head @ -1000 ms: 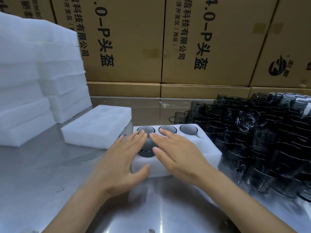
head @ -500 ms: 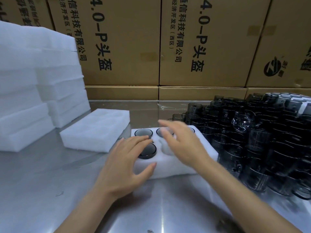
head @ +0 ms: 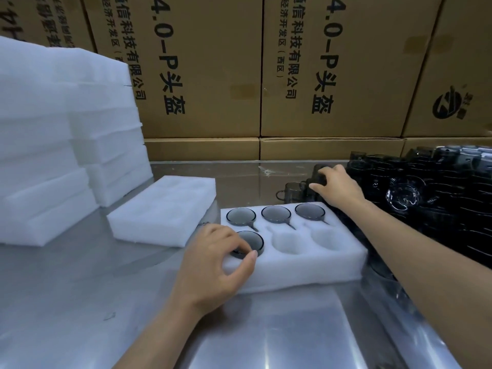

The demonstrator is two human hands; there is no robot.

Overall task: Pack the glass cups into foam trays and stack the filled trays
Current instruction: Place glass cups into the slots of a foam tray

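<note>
— What's nearest on the surface?

— The foam tray, long axis running left to right. Four smoked-glass cups sit mouth-up in its pockets: three along the far row, one in the near-left pocket. The other two near pockets hold nothing.

— And the left hand?

— Fingers curled, thumb and fingertips pinching the rim of that near-left cup.

— Further back?

— A lone foam tray lies left of the first. Beyond it, tall stacks of white foam. On the right, a dark heap of loose cups crowds the tray's right edge.

— The right hand?

— Reaching into that heap's left edge, fingers curled over a cup. Cardboard boxes wall off the far side.
</note>
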